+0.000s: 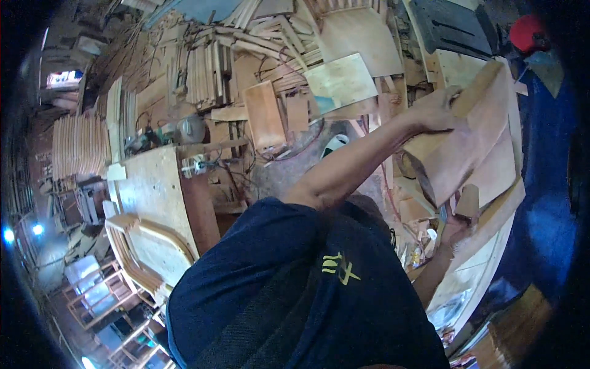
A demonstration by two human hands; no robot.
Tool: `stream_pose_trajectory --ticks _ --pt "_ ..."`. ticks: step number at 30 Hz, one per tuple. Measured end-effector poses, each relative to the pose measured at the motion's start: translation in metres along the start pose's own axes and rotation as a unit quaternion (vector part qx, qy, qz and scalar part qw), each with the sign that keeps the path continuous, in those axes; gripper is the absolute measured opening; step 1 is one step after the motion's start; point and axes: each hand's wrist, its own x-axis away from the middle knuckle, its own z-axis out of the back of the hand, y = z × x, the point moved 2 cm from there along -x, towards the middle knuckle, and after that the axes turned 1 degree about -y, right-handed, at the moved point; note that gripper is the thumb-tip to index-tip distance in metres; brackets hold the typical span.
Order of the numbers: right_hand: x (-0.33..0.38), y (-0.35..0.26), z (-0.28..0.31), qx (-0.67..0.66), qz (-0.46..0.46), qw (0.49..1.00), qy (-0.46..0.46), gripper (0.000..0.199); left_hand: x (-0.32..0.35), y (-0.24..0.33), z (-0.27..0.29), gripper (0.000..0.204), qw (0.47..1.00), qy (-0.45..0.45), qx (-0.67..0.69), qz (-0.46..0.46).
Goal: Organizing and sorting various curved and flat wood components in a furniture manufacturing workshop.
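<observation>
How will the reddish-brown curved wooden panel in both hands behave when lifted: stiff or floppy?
The reddish-brown curved wooden panel probably stays stiff: it holds its bend between the left hand and right hand. It looks thin, so likely light for its size. Being broad, it may swing awkwardly.

Daylight fills the workshop, soft and even, shadows faint. Bright blue-white glare spots burn at the left edge and a blown-out window glows upper left. Heavy fisheye bending, black vignette all round, blue colour fringing at right, detail soft and smeared throughout.
</observation>
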Motion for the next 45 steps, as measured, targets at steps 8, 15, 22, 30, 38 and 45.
stream_pose_trajectory --ticks 8,15,22,30,38,45 --pt "-0.011 0.005 -0.014 -0.195 -0.143 0.942 -0.233 0.070 0.130 -0.010 0.050 0.090 0.943 0.123 0.286 0.117" --pt "-0.006 0.024 -0.045 -0.045 -0.171 0.971 -0.159 0.075 0.219 -0.039 0.066 0.086 0.846 0.229 0.456 0.154" --pt "0.010 0.090 -0.033 0.114 -0.203 0.966 -0.111 0.064 0.303 -0.094 0.102 0.079 0.840 0.333 0.356 0.240" --pt "0.054 0.166 -0.040 0.099 -0.308 0.943 0.084 0.041 0.403 -0.174 0.142 0.077 0.734 0.423 0.417 0.328" --pt "0.075 0.214 -0.078 0.096 -0.441 0.892 0.003 0.055 0.459 -0.222 0.171 0.080 0.628 0.535 0.436 0.360" --pt "0.054 0.241 -0.093 0.182 -0.413 0.892 -0.039 0.057 0.441 -0.245 0.209 0.081 0.694 0.477 0.475 0.255"
